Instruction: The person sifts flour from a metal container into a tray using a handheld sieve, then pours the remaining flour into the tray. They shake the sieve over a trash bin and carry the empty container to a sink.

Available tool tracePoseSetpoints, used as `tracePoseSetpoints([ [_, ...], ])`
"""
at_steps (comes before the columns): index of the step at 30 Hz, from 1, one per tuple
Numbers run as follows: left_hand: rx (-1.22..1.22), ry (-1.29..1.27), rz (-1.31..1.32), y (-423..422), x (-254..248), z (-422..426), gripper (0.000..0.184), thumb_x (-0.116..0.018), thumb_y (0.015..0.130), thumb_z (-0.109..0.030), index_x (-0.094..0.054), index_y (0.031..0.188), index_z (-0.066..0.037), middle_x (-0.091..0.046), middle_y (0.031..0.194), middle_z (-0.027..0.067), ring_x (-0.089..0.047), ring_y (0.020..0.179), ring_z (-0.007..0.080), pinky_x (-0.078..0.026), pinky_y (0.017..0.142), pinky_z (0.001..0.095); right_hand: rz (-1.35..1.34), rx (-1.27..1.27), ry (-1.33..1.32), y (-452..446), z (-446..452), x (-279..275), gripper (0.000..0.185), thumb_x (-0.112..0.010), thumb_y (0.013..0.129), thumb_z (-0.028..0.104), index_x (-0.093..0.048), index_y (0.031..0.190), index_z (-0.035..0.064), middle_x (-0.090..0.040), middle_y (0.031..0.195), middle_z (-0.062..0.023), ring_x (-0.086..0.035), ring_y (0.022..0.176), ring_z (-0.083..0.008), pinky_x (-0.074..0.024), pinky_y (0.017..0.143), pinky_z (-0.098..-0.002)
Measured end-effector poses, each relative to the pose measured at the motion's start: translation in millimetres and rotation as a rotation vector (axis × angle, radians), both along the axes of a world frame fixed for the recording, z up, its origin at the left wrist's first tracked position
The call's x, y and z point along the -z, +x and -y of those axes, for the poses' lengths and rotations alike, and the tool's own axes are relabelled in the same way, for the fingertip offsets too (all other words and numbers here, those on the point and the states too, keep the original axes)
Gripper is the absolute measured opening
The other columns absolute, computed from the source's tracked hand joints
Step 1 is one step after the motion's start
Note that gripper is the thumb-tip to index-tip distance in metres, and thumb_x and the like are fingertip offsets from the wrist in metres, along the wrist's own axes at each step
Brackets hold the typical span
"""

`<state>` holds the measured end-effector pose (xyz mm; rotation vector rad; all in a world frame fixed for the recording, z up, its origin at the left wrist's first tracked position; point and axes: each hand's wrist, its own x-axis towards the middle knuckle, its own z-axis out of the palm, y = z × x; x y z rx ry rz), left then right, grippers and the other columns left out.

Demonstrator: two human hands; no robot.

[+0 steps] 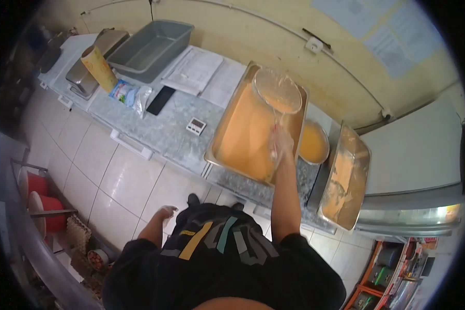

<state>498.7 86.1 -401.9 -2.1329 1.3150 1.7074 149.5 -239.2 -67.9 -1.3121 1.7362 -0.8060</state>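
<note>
A round mesh sieve (pixel 277 91) is held by its handle in my right hand (pixel 281 143), over the far right part of a deep metal tray (pixel 232 124). Orange-tan powder (pixel 246 132) covers much of the tray's bottom. Right beside the tray sits a round metal bowl with orange contents (pixel 313 143). My left hand (pixel 167 210) hangs low by my body, away from the counter, with its fingers somewhat apart and nothing visible in it.
Farther right, a metal pan (pixel 346 178) has powder residue. On the counter (pixel 183 137) are a timer (pixel 196 126), a black phone (pixel 160 100), papers (pixel 194 70), a plastic packet (pixel 124 92), a yellow roll (pixel 98 68) and a grey tub (pixel 152 49).
</note>
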Motion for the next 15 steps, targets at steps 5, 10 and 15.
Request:
tracePoseSetpoints([
  [5, -0.493, -0.225, -0.254, 22, 72, -16, 0.046, -0.042, 0.076, 0.005, -0.058, 0.116, -0.013, -0.062, 0.095, 0.0125, -0.056, 0.080, 0.0180, -0.047, 0.073, 0.0346, -0.377, -0.339, -0.243, -22, -23, 21, 0.041, -0.038, 0.093, 0.035, -0.062, 0.089, 0.0022, -0.063, 0.077, -0.0145, -0.059, 0.059, -0.0236, -0.0399, 0.046, -0.0379],
  [10, -0.100, -0.010, -0.132, 21, 43, -10, 0.049, -0.043, 0.076, 0.002, -0.056, 0.119, -0.016, -0.062, 0.084, 0.0128, -0.056, 0.074, 0.0199, -0.048, 0.068, 0.0391, -0.571, -0.355, -0.347, -36, -67, 43, 0.037, -0.042, 0.092, 0.038, -0.058, 0.091, 0.0047, -0.058, 0.072, -0.0059, -0.053, 0.059, -0.0185, -0.0398, 0.051, -0.0351],
  [15, -0.503, 0.258, -0.124, 2, 4, 2, 0.049, -0.043, 0.075, 0.001, -0.058, 0.118, -0.018, -0.063, 0.084, 0.0109, -0.057, 0.069, 0.0196, -0.049, 0.066, 0.0350, -0.235, -0.110, 0.122, -20, -34, 55, 0.037, -0.045, 0.092, 0.040, -0.057, 0.096, 0.0051, -0.055, 0.069, 0.0002, -0.053, 0.058, -0.0168, -0.0414, 0.050, -0.0345],
])
